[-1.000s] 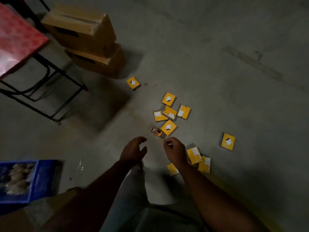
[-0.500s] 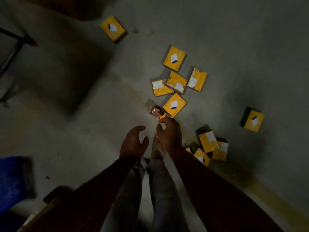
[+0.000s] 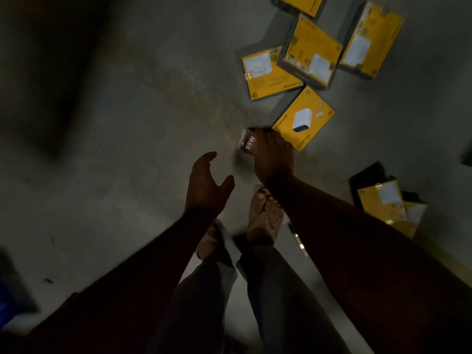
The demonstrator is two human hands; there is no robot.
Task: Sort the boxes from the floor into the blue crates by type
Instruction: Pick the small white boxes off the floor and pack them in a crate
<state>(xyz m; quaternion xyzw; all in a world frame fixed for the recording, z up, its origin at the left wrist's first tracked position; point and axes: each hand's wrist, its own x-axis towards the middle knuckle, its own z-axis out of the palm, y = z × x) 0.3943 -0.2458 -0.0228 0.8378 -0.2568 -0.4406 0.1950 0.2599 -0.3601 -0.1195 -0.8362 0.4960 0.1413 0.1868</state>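
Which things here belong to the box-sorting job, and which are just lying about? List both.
Job:
- small dark box marked 65W, under the right hand
- flat yellow cardboard boxes on the floor
- left hand, free above the floor
- blue crate edge, bottom left, barely visible

Lying about:
- small dark scrap on the grey concrete floor

Glossy yellow cardboard boxes (image 3: 303,118) lie on rough, matt concrete floor (image 3: 127,149)
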